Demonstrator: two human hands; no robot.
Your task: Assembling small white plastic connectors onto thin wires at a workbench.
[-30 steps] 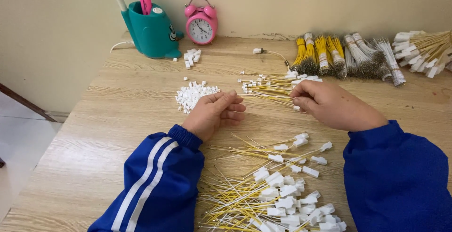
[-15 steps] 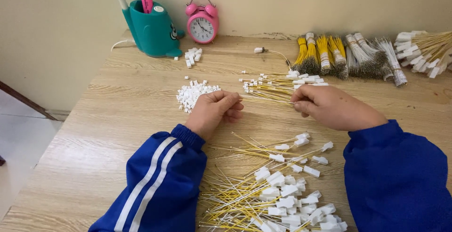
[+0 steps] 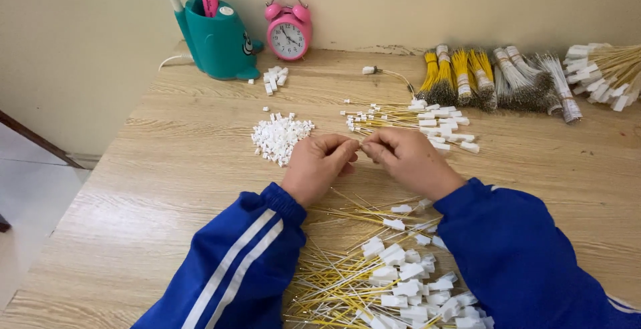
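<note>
Evidently, a small part, too small to be identified, is pinched between the fingers [image 3: 347, 150] of the left hand [image 3: 317, 165] and right hand [image 3: 407, 158] at mid-frame; joining seems underway. White plugs [image 3: 279, 136] are heaped left, yellow wires [image 3: 400, 116] above, on the counter [image 3: 167, 189].

A home workbench for small assembly jobs. A wooden table [image 3: 167, 189] holds wire bundles [image 3: 494, 78], a pink alarm clock [image 3: 288, 32] and a teal pen holder [image 3: 217, 42].

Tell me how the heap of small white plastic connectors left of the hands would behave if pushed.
The heap of small white plastic connectors would probably scatter: its pieces look loose, tiny and light. Blocky shapes suggest sliding, not rolling, on the smooth wooden table.
</note>
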